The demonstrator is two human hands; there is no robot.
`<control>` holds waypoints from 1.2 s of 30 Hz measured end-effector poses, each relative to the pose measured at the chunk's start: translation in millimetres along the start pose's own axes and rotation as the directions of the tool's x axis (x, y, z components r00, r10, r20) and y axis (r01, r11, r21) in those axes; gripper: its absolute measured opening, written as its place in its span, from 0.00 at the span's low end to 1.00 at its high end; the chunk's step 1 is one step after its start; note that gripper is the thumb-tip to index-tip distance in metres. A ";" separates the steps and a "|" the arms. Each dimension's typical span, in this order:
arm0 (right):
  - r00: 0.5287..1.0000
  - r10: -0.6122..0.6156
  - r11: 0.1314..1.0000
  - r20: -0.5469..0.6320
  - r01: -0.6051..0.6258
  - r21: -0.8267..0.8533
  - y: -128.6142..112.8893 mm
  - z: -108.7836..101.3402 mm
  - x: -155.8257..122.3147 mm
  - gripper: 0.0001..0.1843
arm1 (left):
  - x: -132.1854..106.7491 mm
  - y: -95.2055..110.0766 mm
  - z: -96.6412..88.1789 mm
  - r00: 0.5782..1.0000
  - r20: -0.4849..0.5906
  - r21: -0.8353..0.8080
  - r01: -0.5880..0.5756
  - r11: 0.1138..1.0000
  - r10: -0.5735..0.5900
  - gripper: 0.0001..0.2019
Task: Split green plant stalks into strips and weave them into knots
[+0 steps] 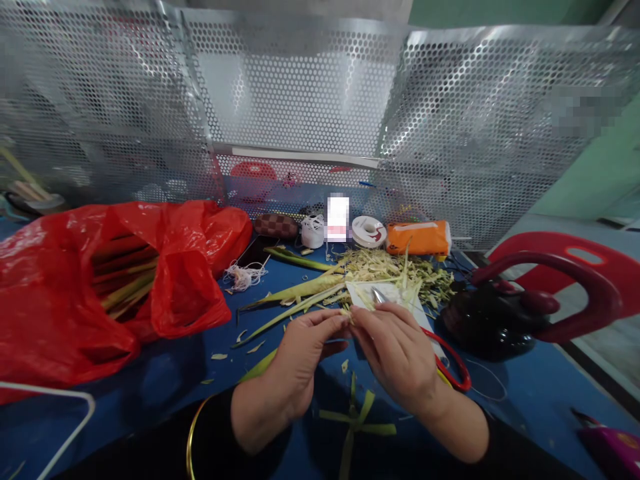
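My left hand [303, 360] and my right hand [397, 353] meet above the blue table. Both pinch a small pale-yellow piece of leaf strip [345, 313] between thumb and fingers; most of it is hidden by the fingertips. Red-handled scissors [466, 381] show beyond my right hand, which covers their middle, so I cannot tell whether they touch it. A cross-shaped piece of green leaf strips [354, 423] lies below, between my wrists. Long green-yellow leaves [300, 291] lie past my left hand, and a heap of pale leaf scraps [385, 265] lies behind my right.
A red plastic bag [195, 267] holding long leaves takes up the left side. A black kettle [487, 320] stands at the right. Along the back are tangled white thread [245, 275], a white spool [369, 231], an orange packet [419, 238] and a perforated metal screen [300, 93].
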State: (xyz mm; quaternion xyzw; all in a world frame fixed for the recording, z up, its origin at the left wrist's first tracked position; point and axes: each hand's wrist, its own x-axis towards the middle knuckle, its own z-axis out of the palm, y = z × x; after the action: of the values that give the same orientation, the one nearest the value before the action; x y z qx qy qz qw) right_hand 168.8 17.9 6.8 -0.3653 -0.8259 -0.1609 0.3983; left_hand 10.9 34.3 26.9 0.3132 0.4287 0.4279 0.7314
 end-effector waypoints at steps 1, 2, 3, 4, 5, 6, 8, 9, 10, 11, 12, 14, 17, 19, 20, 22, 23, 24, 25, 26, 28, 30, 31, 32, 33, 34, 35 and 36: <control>0.999 0.044 0.999 -0.019 -0.043 0.019 -0.7 0.7 0.7 0.23 | 0.2 0.2 -0.1 1.000 -0.003 0.001 -0.006 1.000 0.006 0.08; 0.993 0.110 0.993 -0.038 -0.108 0.051 -1.5 1.1 1.9 0.21 | 0.3 0.7 0.0 1.000 -0.007 0.004 -0.012 1.000 0.012 0.08; 0.980 0.191 0.978 -0.050 -0.186 0.094 -2.4 1.1 3.4 0.19 | 0.4 1.5 0.1 1.000 -0.012 0.010 -0.016 1.000 0.016 0.07; 0.959 0.280 0.952 -0.049 -0.270 0.145 -3.3 0.7 5.2 0.17 | 0.5 2.5 0.4 1.000 -0.014 0.020 -0.019 1.000 0.019 0.07; 0.931 0.362 0.916 -0.033 -0.349 0.199 -4.0 0.0 6.9 0.15 | 0.6 3.4 0.7 1.000 -0.014 0.033 -0.023 0.999 0.024 0.07; 0.902 0.432 0.874 -0.006 -0.417 0.248 -4.7 -0.8 8.5 0.14 | 0.7 4.4 1.1 1.000 -0.009 0.046 -0.030 0.998 0.030 0.08; 0.849 0.527 0.796 0.043 -0.511 0.325 -5.5 -2.2 11.2 0.12 | 1.0 5.8 1.9 0.999 0.001 0.073 -0.051 0.996 0.051 0.08; 0.826 0.560 0.759 0.064 -0.543 0.358 -5.6 -2.6 12.3 0.11 | 1.2 6.3 2.2 0.998 0.004 0.089 -0.062 0.994 0.062 0.08; 0.801 0.593 0.719 0.083 -0.573 0.393 -5.5 -2.7 13.4 0.10 | 1.3 6.8 2.4 0.997 0.006 0.103 -0.072 0.992 0.072 0.08; 0.772 0.628 0.671 0.100 -0.602 0.433 -5.1 -2.5 14.4 0.09 | 1.4 7.2 2.6 0.997 0.008 0.118 -0.080 0.990 0.080 0.08; 0.737 0.664 0.610 0.126 -0.632 0.478 -4.5 -2.0 15.4 0.08 | 1.5 7.6 2.7 0.996 0.009 0.131 -0.087 0.987 0.087 0.08; 0.663 0.721 0.463 0.203 -0.678 0.571 -2.8 -0.8 17.2 0.07 | 1.6 8.5 2.9 0.995 0.019 0.146 -0.098 0.985 0.096 0.08; 0.594 0.738 0.279 0.320 -0.700 0.657 -0.2 0.4 19.0 0.09 | 1.9 9.5 3.0 0.991 0.042 0.159 -0.129 0.979 0.124 0.07; 0.581 0.726 0.211 0.367 -0.697 0.685 1.0 0.6 19.8 0.10 | 2.7 9.5 2.7 0.987 0.057 0.170 -0.161 0.972 0.153 0.07; 0.576 0.718 0.181 0.391 -0.697 0.694 1.3 0.6 20.0 0.11 | 3.4 9.3 2.5 0.984 0.061 0.176 -0.178 0.968 0.170 0.07; 0.564 0.697 0.122 0.443 -0.703 0.701 1.5 0.6 20.2 0.13 | 5.0 8.6 1.5 0.977 0.066 0.193 -0.211 0.958 0.202 0.08; 0.556 0.687 0.096 0.469 -0.708 0.700 1.5 0.7 20.2 0.13 | 5.8 8.2 0.9 0.974 0.071 0.206 -0.227 0.952 0.217 0.09; 0.547 0.678 0.073 0.490 -0.714 0.696 1.5 0.9 20.1 0.13 | 6.5 7.8 0.3 0.969 0.080 0.221 -0.244 0.944 0.232 0.10; 0.539 0.673 0.055 0.507 -0.720 0.692 1.4 1.2 20.0 0.12 | 7.0 7.6 -0.3 0.965 0.092 0.238 -0.261 0.936 0.246 0.13; 0.530 0.671 0.044 0.518 -0.726 0.686 1.4 1.5 19.8 0.11 | 7.3 7.5 -0.9 0.960 0.106 0.253 -0.277 0.927 0.258 0.16; 0.516 0.677 0.034 0.525 -0.734 0.678 1.4 1.7 19.7 0.09 | 7.9 7.7 -2.0 0.952 0.132 0.292 -0.303 0.907 0.275 0.24; 0.507 0.684 0.027 0.525 -0.736 0.676 1.6 1.1 20.0 0.07 | 8.8 8.3 -3.1 0.946 0.149 0.347 -0.322 0.881 0.288 0.28; 0.504 0.682 0.020 0.530 -0.737 0.675 1.7 0.6 20.4 0.07 | 9.5 8.8 -3.7 0.944 0.156 0.373 -0.328 0.868 0.290 0.29; 0.500 0.679 0.009 0.538 -0.738 0.675 1.8 -0.1 20.9 0.06 | 10.2 9.5 -4.2 0.943 0.165 0.395 -0.331 0.857 0.289 0.30; 0.494 0.674 -0.006 0.549 -0.740 0.673 1.9 -0.8 21.6 0.07 | 11.0 10.3 -4.8 0.942 0.176 0.411 -0.334 0.849 0.285 0.30; 0.487 0.668 -0.024 0.563 -0.742 0.670 1.9 -1.5 22.4 0.07 | 11.7 11.3 -5.3 0.942 0.186 0.423 -0.333 0.843 0.278 0.31; 0.479 0.662 -0.043 0.577 -0.744 0.667 2.0 -2.1 23.1 0.07 | 12.1 12.5 -5.7 0.943 0.192 0.437 -0.330 0.837 0.272 0.31; 0.472 0.654 -0.060 0.591 -0.747 0.663 2.0 -2.6 23.7 0.07 | 12.2 14.0 -5.9 0.944 0.198 0.454 -0.328 0.828 0.265 0.31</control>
State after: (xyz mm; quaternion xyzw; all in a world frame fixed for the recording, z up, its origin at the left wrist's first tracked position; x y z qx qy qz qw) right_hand 161.8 29.1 26.7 -0.4737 -0.4792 0.5374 0.5071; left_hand 3.9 51.8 31.4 0.5743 0.4201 0.3956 0.5807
